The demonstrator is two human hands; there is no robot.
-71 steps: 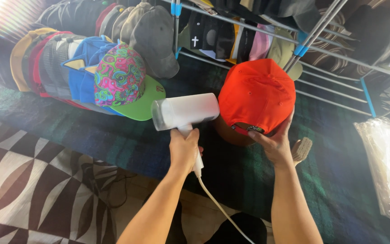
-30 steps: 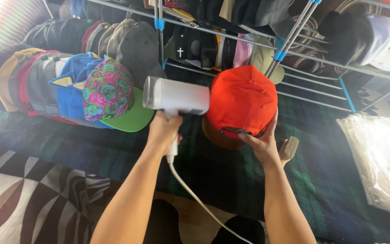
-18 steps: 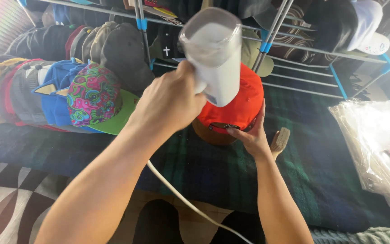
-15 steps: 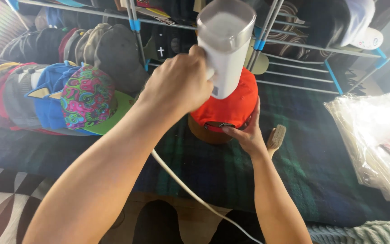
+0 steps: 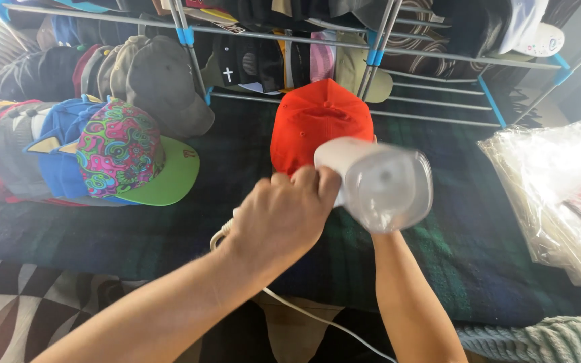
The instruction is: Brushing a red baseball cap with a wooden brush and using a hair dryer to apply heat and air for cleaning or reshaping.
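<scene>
L hand (image 5: 284, 218) is wrapped tight round the handle of a white handheld steamer (image 5: 374, 181), fist closed, the tool tipped up so its clear rounded end faces the camera & blurs a bit. Red cap (image 5: 321, 124) sits just behind the steamer, crown up, on the dark green plaid cover (image 5: 169, 235). R hand itself is hidden behind the steamer; only the R forearm (image 5: 408, 302) shows, running up toward the cap's near edge, so can't tell if its fingers are spread or pinching the cap, though it prob. steadies it. White cord (image 5: 304, 310) trails from under the L hand, down toward the viewer. Left of the red cap: a row of stacked caps, the front one a swirly multicolour cap (image 5: 119, 151) w/ a green brim, grey caps (image 5: 163, 81) further back. Behind the red cap: a metal rack (image 5: 384, 47) w/ blue joints, more hats hung on it. Right of the cap: clear plastic bags (image 5: 559, 188) in a heap. Step in hand, as I read it: working the steamer over the red cap, nozzle now swung off the fabric. Next pass would need the nozzle turned back at the crown, kept close but not pressed in, w/ the R hand's fingers out of the steam path & the cord kept from snagging.
</scene>
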